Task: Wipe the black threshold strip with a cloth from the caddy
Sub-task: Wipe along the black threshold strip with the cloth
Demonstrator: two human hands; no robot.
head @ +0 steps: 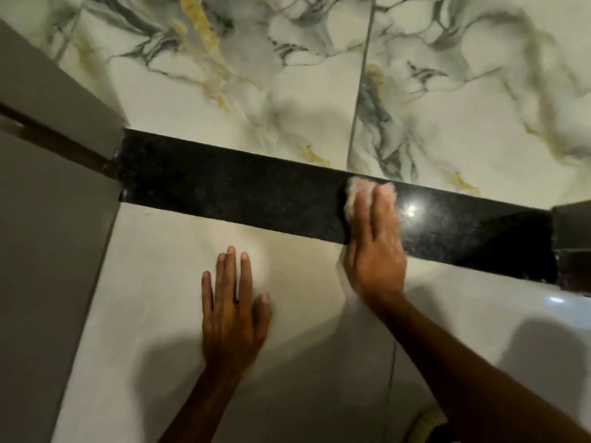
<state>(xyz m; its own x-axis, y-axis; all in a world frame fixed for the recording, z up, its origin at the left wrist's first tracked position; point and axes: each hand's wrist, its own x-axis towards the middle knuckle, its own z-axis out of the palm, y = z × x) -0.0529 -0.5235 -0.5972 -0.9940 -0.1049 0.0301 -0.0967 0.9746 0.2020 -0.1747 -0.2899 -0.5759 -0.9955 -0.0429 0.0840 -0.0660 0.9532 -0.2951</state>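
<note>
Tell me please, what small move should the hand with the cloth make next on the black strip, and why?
Probably slide the right hand with the cloth leftward along the black threshold strip. The cloth lies right of the strip's middle, and the long stretch to its left looks duller and speckled, while the part just right of it shines. The left hand lies flat on the pale floor tile, as if for support.

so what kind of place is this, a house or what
Probably a doorway inside a home, seen from floor level. A black threshold strip separates marbled floor tiles from plain pale ones, and a door frame meets its left end. The right hand presses a cloth on it.
</note>
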